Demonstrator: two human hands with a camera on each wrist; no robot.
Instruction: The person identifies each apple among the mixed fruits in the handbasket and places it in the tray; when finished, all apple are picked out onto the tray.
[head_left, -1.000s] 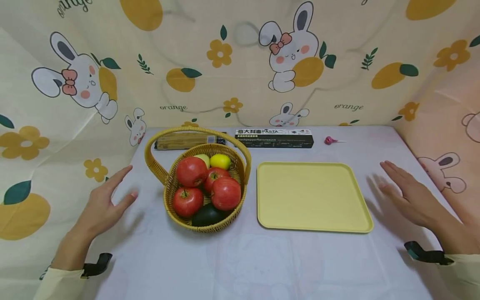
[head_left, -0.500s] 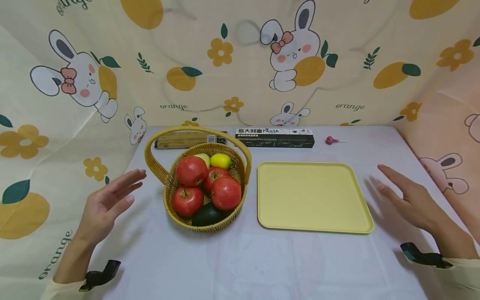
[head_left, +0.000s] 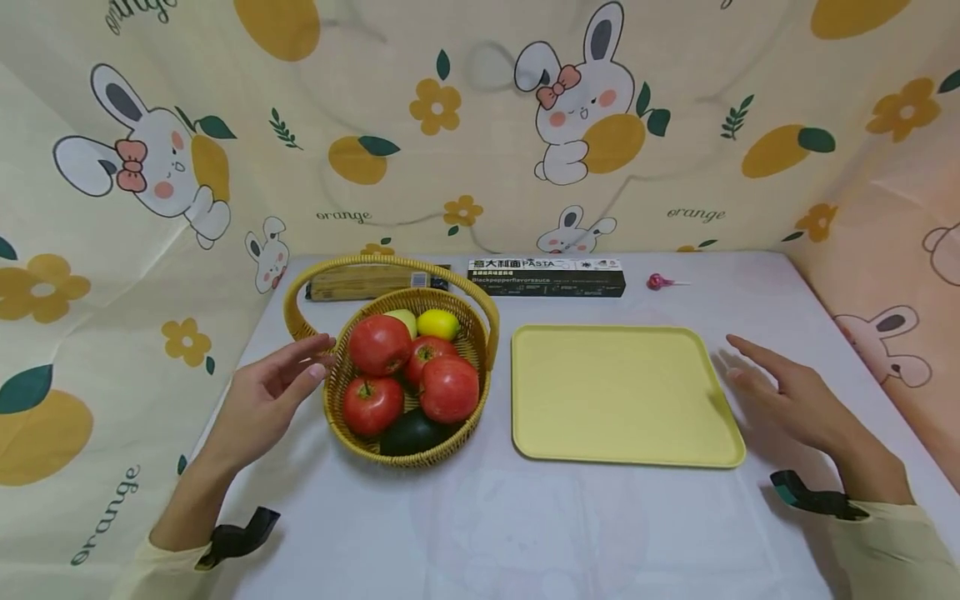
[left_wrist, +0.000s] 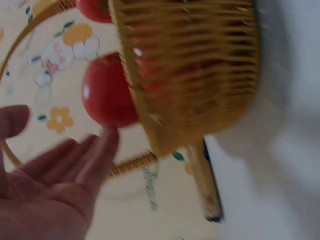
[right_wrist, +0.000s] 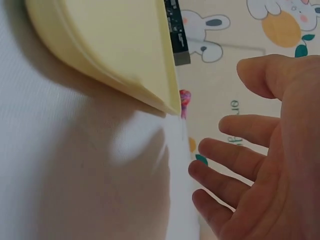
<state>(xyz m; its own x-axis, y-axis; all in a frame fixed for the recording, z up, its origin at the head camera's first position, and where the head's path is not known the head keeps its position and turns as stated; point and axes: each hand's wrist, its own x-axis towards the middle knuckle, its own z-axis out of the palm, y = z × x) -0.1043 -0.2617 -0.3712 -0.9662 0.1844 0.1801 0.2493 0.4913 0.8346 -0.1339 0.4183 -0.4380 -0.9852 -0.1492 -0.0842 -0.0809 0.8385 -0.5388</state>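
Observation:
A wicker basket (head_left: 335,417) with a tall arched handle holds several red apples (head_left: 372,406), a yellow lemon (head_left: 438,324), a pale green fruit partly hidden behind an apple, and a dark green avocado-like fruit (head_left: 412,432). My left hand (head_left: 264,406) is at the basket's left side, fingers extended and fingertips overlapping its rim in the head view. In the left wrist view the left hand (left_wrist: 60,185) has its palm turned up toward an apple (left_wrist: 110,90). My right hand (head_left: 798,400) hovers by the right edge of a yellow tray (head_left: 622,392), fingers loosely spread, holding nothing.
Behind the basket lies a pack of spaghetti (head_left: 360,282). A black and white pasta box (head_left: 547,279) sits beside it, and a lollipop (head_left: 658,282) lies farther right. A rabbit-print cloth (head_left: 480,167) hangs at the table's back and sides.
My left hand has moved right, from beside the basket to its rim. The right hand has shifted slightly left toward the tray. The basket and tray have stayed put.

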